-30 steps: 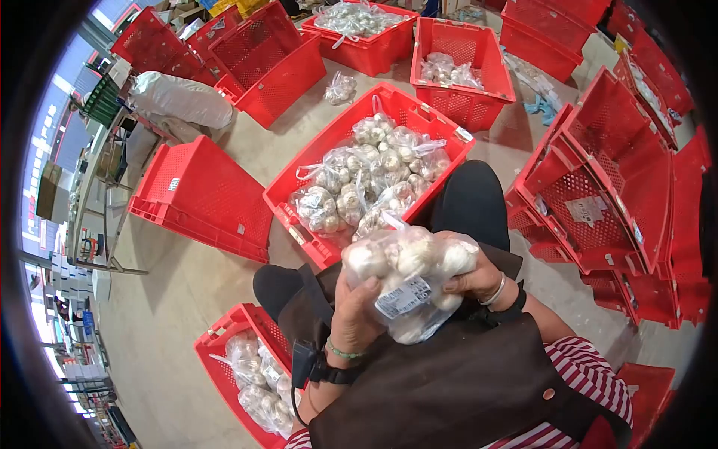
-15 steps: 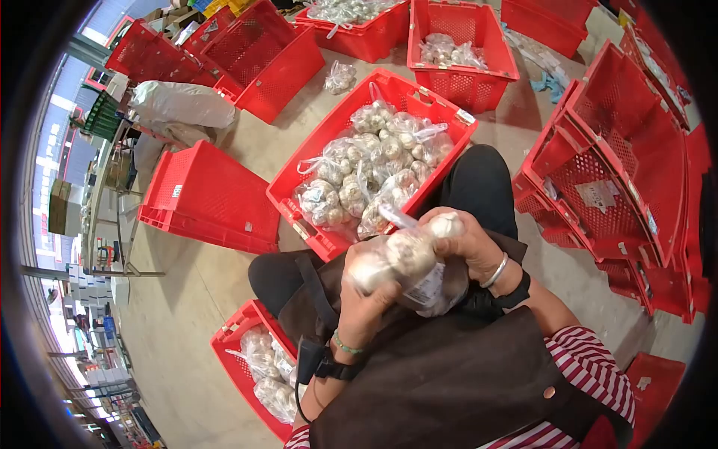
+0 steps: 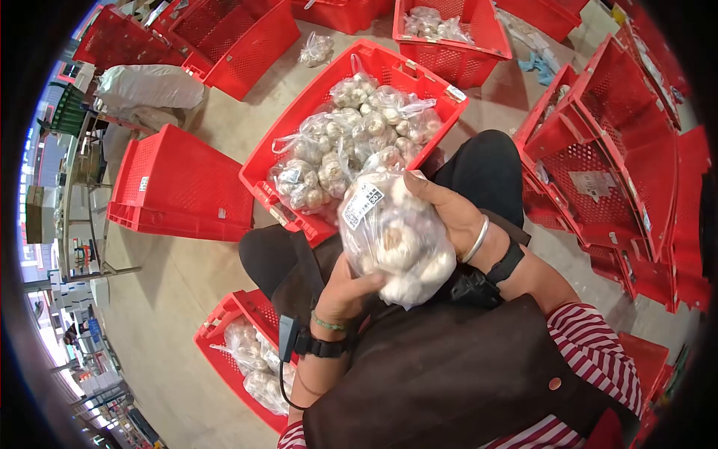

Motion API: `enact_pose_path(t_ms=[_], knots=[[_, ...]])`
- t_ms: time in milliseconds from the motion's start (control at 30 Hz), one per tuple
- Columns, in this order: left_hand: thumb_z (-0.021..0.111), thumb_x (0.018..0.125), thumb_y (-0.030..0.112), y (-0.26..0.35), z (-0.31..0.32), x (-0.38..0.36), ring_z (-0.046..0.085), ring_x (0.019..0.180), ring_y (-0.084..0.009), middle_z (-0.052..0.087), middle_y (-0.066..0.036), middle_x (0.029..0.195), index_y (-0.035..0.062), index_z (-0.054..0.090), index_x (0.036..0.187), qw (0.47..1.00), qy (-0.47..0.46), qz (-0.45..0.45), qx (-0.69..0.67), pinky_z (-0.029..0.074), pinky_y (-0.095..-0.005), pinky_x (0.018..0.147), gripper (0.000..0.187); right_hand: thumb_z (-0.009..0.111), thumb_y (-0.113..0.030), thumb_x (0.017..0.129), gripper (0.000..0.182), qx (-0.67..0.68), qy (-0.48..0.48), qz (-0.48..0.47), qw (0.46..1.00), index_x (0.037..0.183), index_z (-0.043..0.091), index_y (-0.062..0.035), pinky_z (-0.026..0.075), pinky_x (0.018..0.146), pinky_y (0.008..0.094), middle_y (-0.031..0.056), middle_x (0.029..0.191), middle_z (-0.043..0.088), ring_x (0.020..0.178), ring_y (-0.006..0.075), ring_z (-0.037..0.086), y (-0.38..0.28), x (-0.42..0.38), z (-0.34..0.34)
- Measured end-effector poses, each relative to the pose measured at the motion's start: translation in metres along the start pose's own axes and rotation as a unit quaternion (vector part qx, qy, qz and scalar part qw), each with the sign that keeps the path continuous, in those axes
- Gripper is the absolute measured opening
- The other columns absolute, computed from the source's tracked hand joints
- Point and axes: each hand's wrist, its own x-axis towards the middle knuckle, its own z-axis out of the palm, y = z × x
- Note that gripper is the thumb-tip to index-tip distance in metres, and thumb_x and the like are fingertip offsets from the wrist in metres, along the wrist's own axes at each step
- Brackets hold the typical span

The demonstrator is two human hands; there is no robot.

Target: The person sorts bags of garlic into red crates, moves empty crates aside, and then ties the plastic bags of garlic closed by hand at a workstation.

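A clear plastic bag of garlic (image 3: pixel 396 239) with a white printed label is held up between both hands, over the lap. My left hand (image 3: pixel 348 293) grips its lower left side, thumb across the front. On the upper right side my right hand (image 3: pixel 452 213) is closed round the bag, its thumb near the top. Just beyond, a red crate (image 3: pixel 258 161) holds many bagged garlic bulbs (image 3: pixel 340 146). The fingers behind the held bag are hidden.
Another red crate (image 3: pixel 213 329) with bagged garlic is at the lower left. An overturned-looking red crate (image 3: pixel 179 187) lies left, stacked red crates (image 3: pixel 598 172) stand right. More crates are at the back, with a loose garlic bag (image 3: pixel 316 49) on the floor.
The held bag has turned so that its label faces up at the upper left, and it hangs fuller between the hands. The view has shifted, moving the crates up and left.
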Motion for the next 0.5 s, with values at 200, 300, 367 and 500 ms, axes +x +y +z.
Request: enact_pose_path(t_ms=[200,300,367,500], knots=[[0.068,0.084,0.006,-0.010,0.009,0.011,0.060,0.111,-0.0214,0.060,-0.013,0.123,-0.0042,0.044,0.133,0.986,0.118,0.054,-0.100,0.047,-0.0355,0.097,0.055,0.069,-0.016,0.089,0.049,-0.138,-0.014,-0.063,0.988,0.130,0.047,-0.0005,0.051,0.095,0.0396,0.0117,0.120,0.061,0.107,0.0239,0.062,-0.001,-0.016,-0.012],[0.070,0.082,0.007,-0.002,0.018,0.016,0.060,0.111,-0.0218,0.060,-0.013,0.122,-0.0040,0.043,0.134,0.982,0.161,0.039,-0.087,0.046,-0.0377,0.099,0.059,0.076,-0.003,0.079,0.063,-0.300,0.031,-0.184,0.935,0.133,0.044,-0.0030,0.047,0.097,0.0337,0.0073,0.119,0.059,0.112,0.0189,0.058,0.019,-0.017,-0.019],[0.071,0.081,0.009,0.000,0.016,0.016,0.057,0.114,-0.0226,0.058,-0.013,0.125,-0.0034,0.042,0.135,0.983,0.121,0.048,-0.129,0.044,-0.0385,0.101,0.063,0.075,-0.003,0.080,0.060,-0.266,0.033,-0.158,0.950,0.132,0.045,-0.0029,0.048,0.097,0.0340,0.0074,0.119,0.060,0.111,0.0191,0.058,0.016,-0.016,-0.025],[0.079,0.071,0.008,-0.006,0.014,0.015,0.049,0.125,-0.0243,0.051,-0.012,0.133,-0.0008,0.035,0.140,0.991,0.060,0.068,-0.102,0.039,-0.0399,0.105,0.082,0.069,-0.005,0.086,0.047,-0.174,0.050,-0.110,0.977,0.129,0.050,-0.0026,0.049,0.095,0.0350,0.0081,0.116,0.062,0.109,0.0203,0.061,0.011,-0.013,-0.031]])
